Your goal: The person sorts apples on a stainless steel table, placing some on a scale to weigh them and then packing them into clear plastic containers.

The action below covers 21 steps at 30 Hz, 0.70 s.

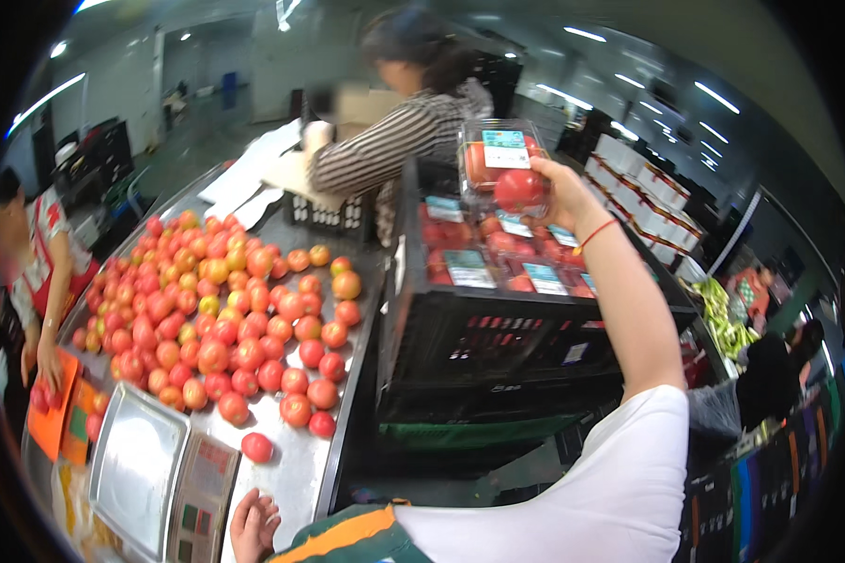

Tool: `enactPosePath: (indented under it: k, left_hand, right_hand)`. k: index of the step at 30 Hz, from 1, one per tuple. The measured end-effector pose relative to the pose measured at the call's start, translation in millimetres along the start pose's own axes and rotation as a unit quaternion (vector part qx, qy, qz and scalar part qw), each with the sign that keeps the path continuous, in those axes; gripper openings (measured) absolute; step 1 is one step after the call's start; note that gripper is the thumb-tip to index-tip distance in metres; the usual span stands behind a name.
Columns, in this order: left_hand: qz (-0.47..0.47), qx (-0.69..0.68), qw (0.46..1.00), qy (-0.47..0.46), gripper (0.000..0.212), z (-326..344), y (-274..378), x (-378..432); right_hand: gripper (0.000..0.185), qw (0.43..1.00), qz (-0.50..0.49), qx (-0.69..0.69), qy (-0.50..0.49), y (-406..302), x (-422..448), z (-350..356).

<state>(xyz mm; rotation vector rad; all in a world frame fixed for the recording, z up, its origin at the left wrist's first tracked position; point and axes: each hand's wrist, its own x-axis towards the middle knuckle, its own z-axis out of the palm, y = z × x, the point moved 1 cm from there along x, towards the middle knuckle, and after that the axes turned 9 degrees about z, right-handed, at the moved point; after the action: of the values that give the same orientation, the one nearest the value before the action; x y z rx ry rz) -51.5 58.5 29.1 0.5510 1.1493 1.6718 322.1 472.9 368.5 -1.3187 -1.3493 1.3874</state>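
My right hand (563, 193) grips a clear plastic box of tomatoes (480, 167) by its near right side. The box carries a printed label and is raised, tilted, over a black plastic crate (458, 310). Several similar labelled boxes of tomatoes (501, 243) lie inside that crate. Low in the picture, my left hand (253, 524) rests loosely curled above the metal table (292, 485), with nothing visible in it. A single tomato (257, 447) sits just beyond it. A weighing scale (141, 464) with a steel pan stands to its left.
Loose tomatoes (211, 324) spread across the table. At left, a co-worker's hand (49, 366) holds tomatoes above an orange sheet (53, 408). A person in a striped top (401, 141) stands behind the crate. White boxes (637, 183) and green vegetables (722, 317) are farther right.
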Motion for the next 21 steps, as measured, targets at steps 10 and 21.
enactPosePath:
  k: [10, 21]
  left_hand:
    - [-0.015, -0.006, 0.999, 0.05, 0.038, 38.5, -6.6, -24.4]
    - [-0.013, -0.015, 0.987, 0.161, 0.037, 34.1, -9.1, -37.8]
  right_hand:
    - [0.026, 0.701, -0.442, -0.539, 0.149, 8.3, -72.0, 71.0]
    - [0.041, 0.891, -0.346, -0.175, -0.236, 255.6, 46.5, 407.3]
